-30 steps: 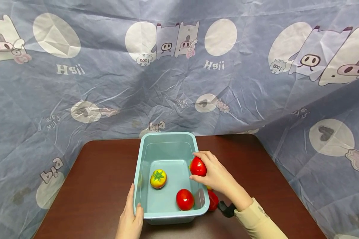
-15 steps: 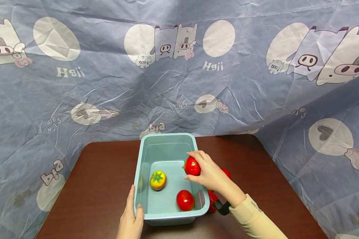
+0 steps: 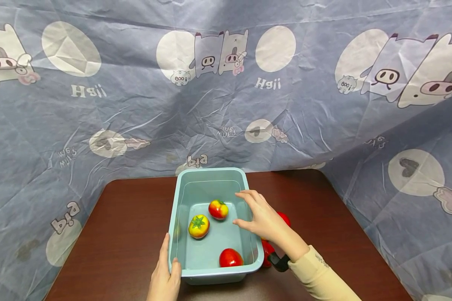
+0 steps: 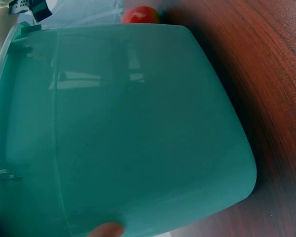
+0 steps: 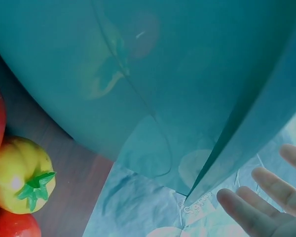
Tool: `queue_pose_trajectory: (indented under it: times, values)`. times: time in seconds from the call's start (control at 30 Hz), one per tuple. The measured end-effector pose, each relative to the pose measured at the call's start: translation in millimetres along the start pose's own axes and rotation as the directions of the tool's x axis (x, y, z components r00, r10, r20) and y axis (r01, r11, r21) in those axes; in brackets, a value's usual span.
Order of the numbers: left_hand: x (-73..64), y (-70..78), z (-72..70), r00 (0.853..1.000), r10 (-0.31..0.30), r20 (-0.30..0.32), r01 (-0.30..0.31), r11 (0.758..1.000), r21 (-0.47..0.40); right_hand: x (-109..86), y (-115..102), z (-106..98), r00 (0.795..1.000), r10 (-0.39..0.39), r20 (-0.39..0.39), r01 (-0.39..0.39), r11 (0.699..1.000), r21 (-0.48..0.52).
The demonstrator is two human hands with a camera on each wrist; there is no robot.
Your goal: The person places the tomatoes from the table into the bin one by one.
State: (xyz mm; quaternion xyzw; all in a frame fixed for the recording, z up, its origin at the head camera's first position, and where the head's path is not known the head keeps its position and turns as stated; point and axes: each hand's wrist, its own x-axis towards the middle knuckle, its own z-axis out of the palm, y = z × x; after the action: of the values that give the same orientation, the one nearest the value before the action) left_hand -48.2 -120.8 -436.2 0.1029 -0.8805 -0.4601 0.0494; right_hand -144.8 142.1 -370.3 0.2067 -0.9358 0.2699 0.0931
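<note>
Red-yellow fruit (image 3: pixel 218 210) is sitting on the floor of the blue bin (image 3: pixel 207 273), toward the back, w/ a bit of green leaf showing. Just beside it, nearer the front & to the left, a yellow fruit (image 3: pixel 199 227) is showing its green star leaf; can't tell if the 2 are touching. A shiny red fruit (image 3: pixel 231 258) is lying near the front wall.

The R hand (image 3: pixel 260 215) is hanging over the bin's right edge, thumb & fingers spread apart, holding nothing. The L hand (image 3: pixel 163 271) is holding the bin's front left corner.

Outside, on the right, more red fruits (image 3: pixel 267 253) are resting on the brown table (image 3: pixel 135 230). The R wrist cam is showing a fat yellow one (image 5: pixel 19 173) w/ a green leaf, btwn 2 red ones.

A blue-gray cloth (image 3: pixel 143 108) is hanging behind, w/ cartoon pigs (image 3: pixel 207 54). White letters (image 3: pixel 88 90) are spelling smth like "Haii" in 2 spots, & small clouds (image 3: pixel 181 77) are saying "BOO". Other words are running upside down, hard to read. Dark marks on the tan sleeve (image 3: pixel 320 276) are looking like letters, too small to read.
</note>
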Motion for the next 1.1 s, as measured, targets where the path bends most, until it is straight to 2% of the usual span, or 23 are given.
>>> queue_pose_trajectory:
  times: [0.2,0.4,0.6,0.73,0.93,1.1]
  values:
    - [-0.2,0.4,-1.0,1.000,-0.002,0.004,0.002,1.000,0.000,-5.9,6.6,0.4,1.000,-0.006,-0.015,0.006,1.000,-0.009]
    - [-0.1,0.2,-1.7,1.000,0.012,0.001,-0.012,1.000,0.003,-14.5,24.1,-3.1,0.999,0.002,-0.051,-0.002,1.000,-0.012]
    - [-0.9,-0.4,-1.5,1.000,0.024,-0.009,-0.024,1.000,-0.001,-28.3,49.7,-2.5,0.994,0.064,-0.085,-0.068,0.997,-0.042]
    - [-0.4,0.5,-1.5,1.000,0.009,-0.004,-0.009,1.000,-0.004,-40.9,62.5,3.8,0.991,0.095,-0.092,-0.100,0.993,-0.059]
    - [0.2,0.9,-2.4,1.000,0.006,0.000,-0.006,1.000,0.003,-61.4,72.3,20.2,0.990,0.135,-0.034,-0.137,0.988,-0.067]
    - [0.2,-0.8,-0.8,1.000,0.005,0.002,-0.005,1.000,-0.002,-75.0,78.2,30.0,0.980,0.198,0.035,-0.196,0.979,-0.053]
